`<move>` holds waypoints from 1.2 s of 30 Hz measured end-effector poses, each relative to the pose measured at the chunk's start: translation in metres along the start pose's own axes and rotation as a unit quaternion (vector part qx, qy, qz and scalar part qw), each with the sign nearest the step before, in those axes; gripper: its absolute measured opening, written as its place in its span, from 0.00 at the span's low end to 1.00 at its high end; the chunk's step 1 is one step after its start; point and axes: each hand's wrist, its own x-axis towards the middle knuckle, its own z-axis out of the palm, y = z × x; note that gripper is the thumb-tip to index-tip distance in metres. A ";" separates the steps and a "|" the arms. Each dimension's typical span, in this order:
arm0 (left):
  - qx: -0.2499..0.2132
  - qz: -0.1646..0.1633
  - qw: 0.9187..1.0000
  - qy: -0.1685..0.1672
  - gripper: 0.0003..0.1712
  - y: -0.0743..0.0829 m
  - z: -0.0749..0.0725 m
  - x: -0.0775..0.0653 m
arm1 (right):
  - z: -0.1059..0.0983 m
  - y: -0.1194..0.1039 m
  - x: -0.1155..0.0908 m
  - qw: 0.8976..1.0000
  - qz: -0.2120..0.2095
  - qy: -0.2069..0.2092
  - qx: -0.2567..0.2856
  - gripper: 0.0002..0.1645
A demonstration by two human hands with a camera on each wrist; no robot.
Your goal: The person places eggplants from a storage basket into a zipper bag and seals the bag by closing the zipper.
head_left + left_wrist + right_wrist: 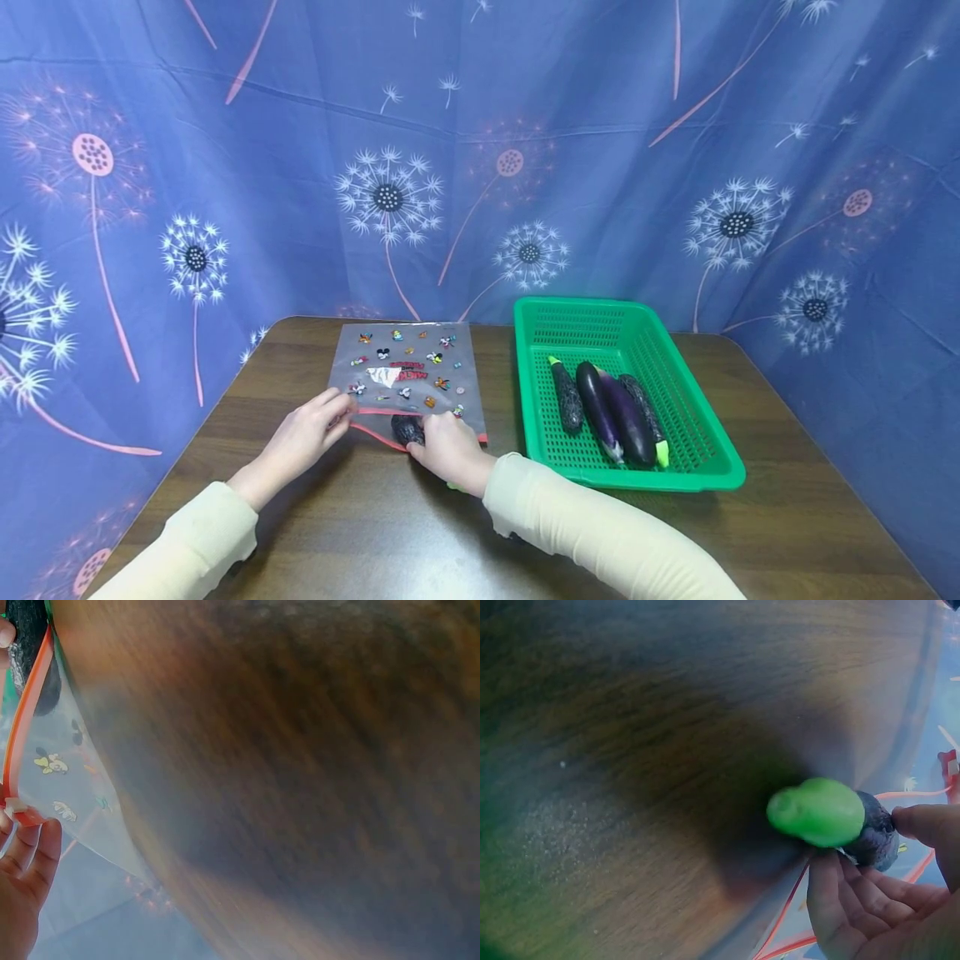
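We see our L hand (26, 885) at btm L, fingertips gripping a clear bag (82, 795) at its orange strip (31, 688), by a small pale tab (15, 805). Bag has cartoon prints (52, 763). Top L: R hand's fingertips (6, 634) on a dark veg (27, 626), partly cut off; strip crosses it, depth in bag unclear. Wood table (300, 787), blurry, fills most of our view; blue-gray cloth (97, 930) btm L.

Glossy plastic bag (416, 358) — wooden table (360, 521)
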 end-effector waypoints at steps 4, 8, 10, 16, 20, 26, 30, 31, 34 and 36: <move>0.002 -0.002 1.000 0.002 0.11 0.000 -0.001 0.000 | -0.007 0.000 -0.003 1.000 0.006 -0.018 0.004 0.18; 0.003 -0.007 1.000 0.002 0.11 0.001 -0.002 0.000 | -0.017 -0.002 -0.010 1.000 -0.002 -0.023 -0.011 0.19; 0.002 -0.008 1.000 0.001 0.11 0.001 -0.002 -0.001 | -0.020 -0.003 -0.015 0.999 -0.023 -0.010 -0.034 0.20; 0.003 -0.009 1.000 0.003 0.12 0.000 -0.003 -0.002 | -0.028 -0.005 -0.038 0.990 -0.092 0.035 -0.101 0.24; 0.003 -0.009 1.000 0.003 0.12 0.000 -0.002 -0.002 | -0.026 0.003 -0.051 0.985 -0.116 0.060 -0.115 0.23; 0.005 -0.006 1.000 0.011 0.12 -0.001 -0.001 -0.003 | -0.017 0.019 -0.062 0.974 -0.132 0.119 -0.139 0.22; 0.003 -0.003 1.000 0.012 0.12 -0.002 0.000 -0.003 | -0.011 0.026 -0.067 0.971 -0.135 0.129 -0.148 0.23; 0.003 -0.003 1.000 0.011 0.12 -0.002 0.001 -0.003 | -0.009 0.027 -0.068 0.971 -0.137 0.131 -0.147 0.23; 0.003 -0.005 1.000 0.010 0.12 -0.002 0.000 -0.003 | -0.006 0.030 -0.069 0.972 -0.139 0.133 -0.135 0.23; 0.002 -0.008 1.000 0.009 0.11 -0.002 0.000 -0.004 | -0.004 0.030 -0.069 0.974 -0.143 0.130 -0.123 0.23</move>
